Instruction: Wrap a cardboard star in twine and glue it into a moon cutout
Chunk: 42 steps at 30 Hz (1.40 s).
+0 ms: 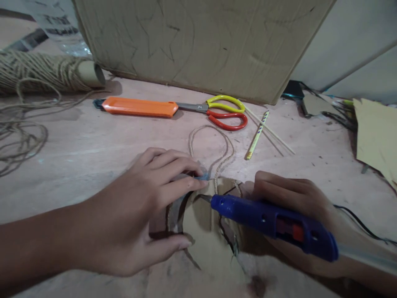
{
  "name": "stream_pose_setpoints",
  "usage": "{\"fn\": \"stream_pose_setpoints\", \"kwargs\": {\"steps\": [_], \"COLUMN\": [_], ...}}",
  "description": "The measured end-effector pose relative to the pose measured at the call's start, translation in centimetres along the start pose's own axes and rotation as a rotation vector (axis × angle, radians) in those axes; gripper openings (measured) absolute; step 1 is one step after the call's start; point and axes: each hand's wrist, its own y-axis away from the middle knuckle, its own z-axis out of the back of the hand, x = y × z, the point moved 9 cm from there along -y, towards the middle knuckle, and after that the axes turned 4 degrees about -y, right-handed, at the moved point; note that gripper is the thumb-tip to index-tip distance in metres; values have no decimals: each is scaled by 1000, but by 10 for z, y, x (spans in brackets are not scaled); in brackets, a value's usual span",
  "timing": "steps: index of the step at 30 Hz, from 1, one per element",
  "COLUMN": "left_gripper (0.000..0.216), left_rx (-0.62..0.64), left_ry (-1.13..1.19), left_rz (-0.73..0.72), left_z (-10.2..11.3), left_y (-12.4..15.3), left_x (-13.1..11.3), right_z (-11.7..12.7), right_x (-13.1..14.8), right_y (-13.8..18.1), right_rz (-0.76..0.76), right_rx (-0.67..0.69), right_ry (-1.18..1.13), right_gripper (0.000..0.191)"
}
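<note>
A blue hot glue gun is gripped in my right hand, its metal nozzle pointing left over a piece of cardboard. My left hand lies over the left side of that cardboard, fingers stretched and apart, with thumb and fingertips touching it. Twine loops up from the cardboard onto the table, and more of it runs along the curved edges. A small blue patch shows by my left fingertips. The underside of the cardboard and part of my right fingers are hidden.
Behind the work stands a large cardboard sheet with drawn stars. Before it lie an orange cutter, scissors, a pencil and a thin stick. A twine roll is left; cardboard scraps are right.
</note>
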Motion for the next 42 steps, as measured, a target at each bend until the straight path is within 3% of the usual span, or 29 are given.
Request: {"fn": "stream_pose_setpoints", "kwargs": {"steps": [42], "left_gripper": [72], "left_rx": [7], "left_ry": [26], "left_rz": [10], "left_z": [1], "left_y": [-3], "left_x": [2], "right_z": [-4], "right_x": [-2], "right_y": [3], "right_rz": [22], "right_rx": [53], "right_ry": [-19], "right_gripper": [18]}}
